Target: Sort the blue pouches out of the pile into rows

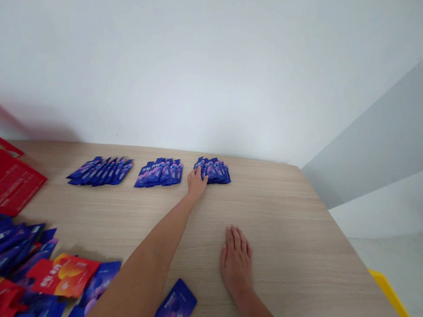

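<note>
My left hand [196, 182] reaches across the table to the left end of the rightmost row of blue sachets [215, 171]. Its fingers are stretched over the sachets and touch them, with the thumb apart; the fingertips partly cover the sachet there. Palm down on the bare wood, my right hand [237, 264] lies flat and holds nothing. A single blue-purple sachet [176, 307] rests near the front edge, between my forearms. Two more overlapping rows, a middle row of sachets [159, 172] and a left row of sachets [101, 171], lie along the back.
At the front left is a loose pile of blue and red sachets [11, 249], with a red-orange sachet [64, 275] on its right side. Behind it stands an open red cardboard box [7, 182]. A white wall [219, 70] borders the wooden table [283, 219]. Something yellow [398, 305] shows beyond the right edge.
</note>
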`<state>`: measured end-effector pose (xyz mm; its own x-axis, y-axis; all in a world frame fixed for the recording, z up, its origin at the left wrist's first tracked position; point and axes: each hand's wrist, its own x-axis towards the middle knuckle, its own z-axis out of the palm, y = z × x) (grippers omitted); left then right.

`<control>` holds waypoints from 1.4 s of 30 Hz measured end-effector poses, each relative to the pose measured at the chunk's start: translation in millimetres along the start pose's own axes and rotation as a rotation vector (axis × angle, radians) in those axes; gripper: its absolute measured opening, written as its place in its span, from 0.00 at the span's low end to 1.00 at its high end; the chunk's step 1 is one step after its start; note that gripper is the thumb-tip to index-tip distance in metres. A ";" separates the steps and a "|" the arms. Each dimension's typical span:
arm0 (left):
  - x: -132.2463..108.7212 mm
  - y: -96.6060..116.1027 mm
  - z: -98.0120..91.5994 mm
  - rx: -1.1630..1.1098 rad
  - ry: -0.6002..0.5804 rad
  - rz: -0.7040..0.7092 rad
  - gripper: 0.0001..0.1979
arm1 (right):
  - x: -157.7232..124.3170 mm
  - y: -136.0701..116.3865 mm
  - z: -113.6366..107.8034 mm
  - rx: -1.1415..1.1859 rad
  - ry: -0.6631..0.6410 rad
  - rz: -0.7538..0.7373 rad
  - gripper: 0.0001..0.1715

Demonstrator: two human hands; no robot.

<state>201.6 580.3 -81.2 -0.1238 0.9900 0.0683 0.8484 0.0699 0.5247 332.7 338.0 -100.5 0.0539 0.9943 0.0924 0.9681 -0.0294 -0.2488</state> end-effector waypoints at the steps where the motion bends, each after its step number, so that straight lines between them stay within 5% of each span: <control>1: 0.9 1.0 0.8 -0.010 0.007 -0.021 0.29 | 0.0 0.1 0.0 -0.002 0.002 -0.002 0.30; 13: 1.5 -2.0 2.8 -0.023 0.060 -0.127 0.25 | -0.2 -0.8 -1.4 -0.019 -0.008 -0.011 0.30; 26: -11.3 15.4 5.3 0.051 0.098 0.027 0.25 | -0.4 -0.5 -0.9 -0.012 0.003 -0.005 0.29; 42: -17.1 34.5 3.5 0.088 -0.047 0.229 0.23 | -0.4 -1.6 -3.5 -0.015 -0.007 -0.006 0.29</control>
<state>234.8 566.2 -67.3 0.0990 0.9858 0.1360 0.8933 -0.1482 0.4242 332.0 337.3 -96.8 0.0465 0.9951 0.0875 0.9720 -0.0248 -0.2337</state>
